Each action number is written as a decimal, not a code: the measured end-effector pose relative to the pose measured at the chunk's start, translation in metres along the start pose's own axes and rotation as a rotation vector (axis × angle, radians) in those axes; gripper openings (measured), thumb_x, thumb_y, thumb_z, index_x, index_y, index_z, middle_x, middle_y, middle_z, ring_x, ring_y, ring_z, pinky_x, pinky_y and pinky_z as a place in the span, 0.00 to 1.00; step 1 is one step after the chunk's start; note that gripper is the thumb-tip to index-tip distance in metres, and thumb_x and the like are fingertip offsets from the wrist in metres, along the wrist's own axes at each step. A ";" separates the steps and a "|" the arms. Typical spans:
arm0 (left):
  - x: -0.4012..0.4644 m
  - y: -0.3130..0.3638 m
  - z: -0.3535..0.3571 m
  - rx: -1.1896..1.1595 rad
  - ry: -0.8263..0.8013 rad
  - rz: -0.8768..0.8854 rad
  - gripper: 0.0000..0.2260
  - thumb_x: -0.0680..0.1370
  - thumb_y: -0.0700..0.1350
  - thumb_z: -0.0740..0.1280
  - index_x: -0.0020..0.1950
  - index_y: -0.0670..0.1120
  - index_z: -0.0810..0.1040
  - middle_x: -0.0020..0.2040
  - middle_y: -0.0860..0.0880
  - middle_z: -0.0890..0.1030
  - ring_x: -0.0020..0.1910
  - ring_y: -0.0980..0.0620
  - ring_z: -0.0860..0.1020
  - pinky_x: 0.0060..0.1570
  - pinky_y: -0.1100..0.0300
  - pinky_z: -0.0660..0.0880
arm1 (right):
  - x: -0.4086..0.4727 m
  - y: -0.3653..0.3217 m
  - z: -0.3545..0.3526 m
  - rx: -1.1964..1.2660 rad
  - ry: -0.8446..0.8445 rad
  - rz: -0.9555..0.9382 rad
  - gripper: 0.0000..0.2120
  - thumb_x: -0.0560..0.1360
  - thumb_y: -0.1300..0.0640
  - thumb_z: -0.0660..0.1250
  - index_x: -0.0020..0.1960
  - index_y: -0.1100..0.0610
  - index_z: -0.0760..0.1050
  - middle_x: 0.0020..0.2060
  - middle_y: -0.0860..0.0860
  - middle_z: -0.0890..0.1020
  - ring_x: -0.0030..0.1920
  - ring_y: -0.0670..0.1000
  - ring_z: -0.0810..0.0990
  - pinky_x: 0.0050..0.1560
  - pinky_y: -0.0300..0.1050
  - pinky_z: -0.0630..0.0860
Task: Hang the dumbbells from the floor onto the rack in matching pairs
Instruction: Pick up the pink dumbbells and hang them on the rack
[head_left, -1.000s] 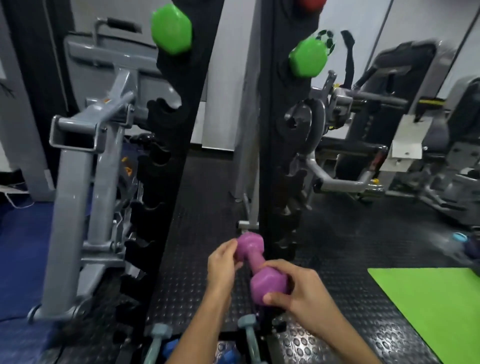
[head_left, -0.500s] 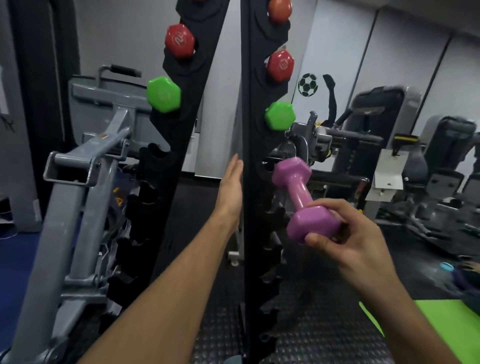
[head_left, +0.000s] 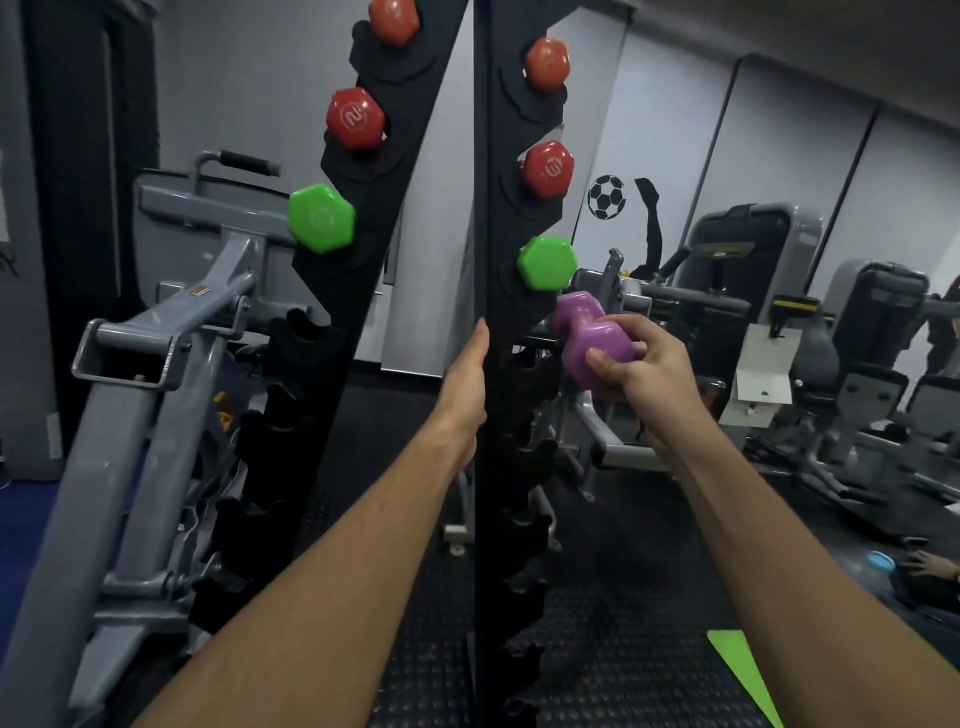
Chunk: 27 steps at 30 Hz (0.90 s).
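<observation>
A tall black dumbbell rack (head_left: 488, 218) stands in front of me with notched cradles on both sides. My right hand (head_left: 649, 374) grips a purple dumbbell (head_left: 584, 338) by its near head, held just below the green dumbbell (head_left: 546, 262) on the rack's right side. My left hand (head_left: 467, 374) lies flat with straight fingers against the rack's central post. A second green dumbbell (head_left: 322, 218) hangs on the left side. Above them sit red dumbbells (head_left: 355, 118) (head_left: 548, 169) and orange ones (head_left: 546, 61). The cradles lower down hold nothing.
A grey weight machine (head_left: 156, 332) stands close on the left. More gym machines (head_left: 737, 291) fill the right background. A green mat (head_left: 743, 670) lies on the black rubber floor at lower right. A person's hand (head_left: 924, 564) shows at the far right edge.
My right hand has lifted the purple dumbbell from near the floor up to just under the right green dumbbell. My left hand let go of it and now rests on the rack post.
</observation>
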<state>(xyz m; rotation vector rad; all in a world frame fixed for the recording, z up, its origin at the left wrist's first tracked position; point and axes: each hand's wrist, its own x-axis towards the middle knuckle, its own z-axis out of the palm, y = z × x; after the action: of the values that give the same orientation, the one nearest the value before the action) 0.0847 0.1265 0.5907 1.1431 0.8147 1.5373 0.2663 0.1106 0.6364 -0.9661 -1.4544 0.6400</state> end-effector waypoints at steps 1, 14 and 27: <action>0.002 0.000 -0.001 -0.006 -0.007 -0.004 0.21 0.85 0.61 0.52 0.77 0.58 0.69 0.44 0.69 0.79 0.51 0.66 0.76 0.67 0.50 0.66 | 0.005 -0.001 0.002 0.009 -0.014 0.014 0.19 0.75 0.70 0.72 0.64 0.60 0.78 0.54 0.63 0.81 0.47 0.59 0.85 0.33 0.41 0.82; -0.004 0.002 -0.002 0.048 -0.029 0.020 0.14 0.86 0.59 0.50 0.52 0.63 0.75 0.34 0.69 0.82 0.34 0.74 0.80 0.41 0.63 0.73 | 0.048 0.031 0.037 0.033 -0.058 0.044 0.19 0.73 0.66 0.75 0.62 0.59 0.80 0.54 0.60 0.84 0.53 0.60 0.84 0.50 0.51 0.83; -0.008 0.000 -0.003 0.034 -0.017 0.019 0.21 0.86 0.60 0.52 0.76 0.56 0.69 0.36 0.65 0.80 0.31 0.72 0.80 0.41 0.63 0.71 | 0.051 0.042 0.033 -0.130 -0.162 0.010 0.21 0.75 0.57 0.75 0.65 0.62 0.77 0.50 0.57 0.84 0.44 0.49 0.82 0.40 0.37 0.77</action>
<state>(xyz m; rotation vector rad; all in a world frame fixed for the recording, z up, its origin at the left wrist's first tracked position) 0.0824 0.1188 0.5882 1.1904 0.8233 1.5324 0.2456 0.1806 0.6230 -1.0423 -1.6516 0.6497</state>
